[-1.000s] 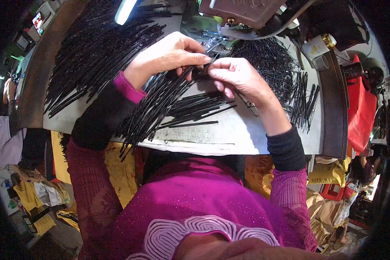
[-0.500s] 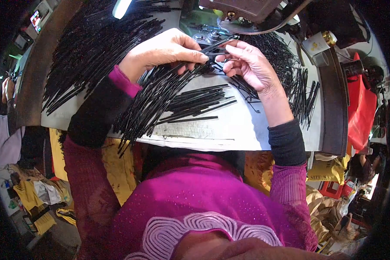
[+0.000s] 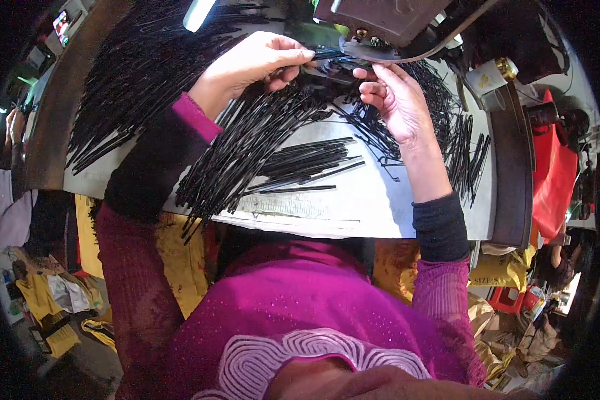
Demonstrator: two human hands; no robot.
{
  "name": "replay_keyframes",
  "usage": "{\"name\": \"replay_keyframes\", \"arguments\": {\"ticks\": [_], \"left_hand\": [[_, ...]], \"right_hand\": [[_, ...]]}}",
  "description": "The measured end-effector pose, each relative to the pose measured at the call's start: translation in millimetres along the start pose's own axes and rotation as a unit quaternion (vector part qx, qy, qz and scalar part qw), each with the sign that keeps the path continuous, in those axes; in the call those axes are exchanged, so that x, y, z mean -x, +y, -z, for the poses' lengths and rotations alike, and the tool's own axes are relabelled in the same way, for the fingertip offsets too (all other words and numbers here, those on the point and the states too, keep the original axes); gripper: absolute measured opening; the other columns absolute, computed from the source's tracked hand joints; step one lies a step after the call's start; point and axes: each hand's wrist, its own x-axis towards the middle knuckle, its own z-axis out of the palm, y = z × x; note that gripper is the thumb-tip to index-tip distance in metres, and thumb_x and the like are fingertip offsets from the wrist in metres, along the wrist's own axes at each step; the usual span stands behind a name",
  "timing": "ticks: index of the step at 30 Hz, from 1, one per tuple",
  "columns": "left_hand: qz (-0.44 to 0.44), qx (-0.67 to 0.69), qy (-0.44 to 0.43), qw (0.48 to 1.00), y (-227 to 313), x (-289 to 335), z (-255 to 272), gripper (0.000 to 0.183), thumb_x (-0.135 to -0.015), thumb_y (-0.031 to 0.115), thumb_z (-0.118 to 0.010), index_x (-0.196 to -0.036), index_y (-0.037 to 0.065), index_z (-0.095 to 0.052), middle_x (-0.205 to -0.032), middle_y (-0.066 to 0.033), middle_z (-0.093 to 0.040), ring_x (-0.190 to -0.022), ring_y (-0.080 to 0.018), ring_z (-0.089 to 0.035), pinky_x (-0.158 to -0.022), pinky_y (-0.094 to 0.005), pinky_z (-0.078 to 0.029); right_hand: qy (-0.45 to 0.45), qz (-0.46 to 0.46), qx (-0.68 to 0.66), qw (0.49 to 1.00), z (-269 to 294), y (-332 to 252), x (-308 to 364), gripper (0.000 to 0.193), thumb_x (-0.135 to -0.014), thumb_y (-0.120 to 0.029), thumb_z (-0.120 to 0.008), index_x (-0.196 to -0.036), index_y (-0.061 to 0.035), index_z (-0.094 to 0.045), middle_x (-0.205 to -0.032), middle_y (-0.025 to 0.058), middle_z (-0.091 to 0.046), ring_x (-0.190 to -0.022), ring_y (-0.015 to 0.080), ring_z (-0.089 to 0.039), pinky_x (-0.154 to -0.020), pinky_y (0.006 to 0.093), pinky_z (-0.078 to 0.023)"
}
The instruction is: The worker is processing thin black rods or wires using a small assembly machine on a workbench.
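Near the top centre my left hand (image 3: 260, 67) pinches the end of a thin black strip (image 3: 324, 55) between thumb and fingers. The strip stretches to the right, under the dark sewing machine head (image 3: 373, 17). My right hand (image 3: 399, 100) is raised at the machine's near side, thumb and forefinger together at the strip's other end; the machine's edge partly hides the fingertips there. Below my left hand a thick heap of black strips (image 3: 240, 150) fans toward the table's front edge. A smaller bundle of straight strips (image 3: 307, 159) lies beside it on the white tabletop (image 3: 380, 207).
A large pile of black strips (image 3: 133, 87) covers the left of the table; more strips (image 3: 470, 147) lie at the right. A lamp (image 3: 199, 15) hangs at the top. A can (image 3: 492, 75) stands at the right edge, near a red bag (image 3: 555, 173).
Both hands have moved up toward the sewing machine and farther apart. The black strip is now stretched beneath the machine's head. The view has shifted slightly.
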Motion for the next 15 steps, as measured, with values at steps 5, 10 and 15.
{"name": "replay_keyframes", "arguments": {"ticks": [5, 10, 15], "left_hand": [[0.001, 0.093, 0.002, 0.996, -9, -14, -6, 0.022, -0.086, 0.024, -0.057, -0.084, 0.003, -0.060, -0.056, 0.0056, -0.042, -0.045, -0.0020, -0.036, -0.039, -0.0167, -0.025], [0.004, 0.114, -0.001, 0.994, -12, -20, -4, 0.020, -0.086, 0.023, -0.058, -0.084, 0.003, -0.059, -0.056, 0.0062, -0.040, -0.045, -0.0021, -0.034, -0.038, -0.0176, -0.024], [-0.003, 0.116, -0.027, 0.993, -11, -25, -2, 0.025, -0.084, 0.026, -0.061, -0.084, 0.001, -0.062, -0.052, 0.0059, -0.041, -0.041, -0.0028, -0.036, -0.037, -0.0172, -0.025]], "right_hand": [[-0.007, 0.014, -0.014, 1.000, 4, 0, -2, 0.019, -0.087, -0.013, -0.051, -0.100, 0.0006, -0.052, -0.093, 0.0193, -0.062, -0.069, 0.0181, -0.063, -0.061, 0.0268, -0.055], [-0.007, 0.017, -0.027, 0.999, 6, 1, -4, 0.018, -0.087, -0.011, -0.051, -0.101, 0.0010, -0.052, -0.091, 0.0195, -0.062, -0.069, 0.0188, -0.064, -0.061, 0.0266, -0.056], [-0.006, 0.021, -0.019, 1.000, 8, -1, -3, 0.019, -0.088, -0.012, -0.051, -0.101, 0.0015, -0.051, -0.089, 0.0192, -0.062, -0.068, 0.0187, -0.064, -0.060, 0.0265, -0.056]]}}
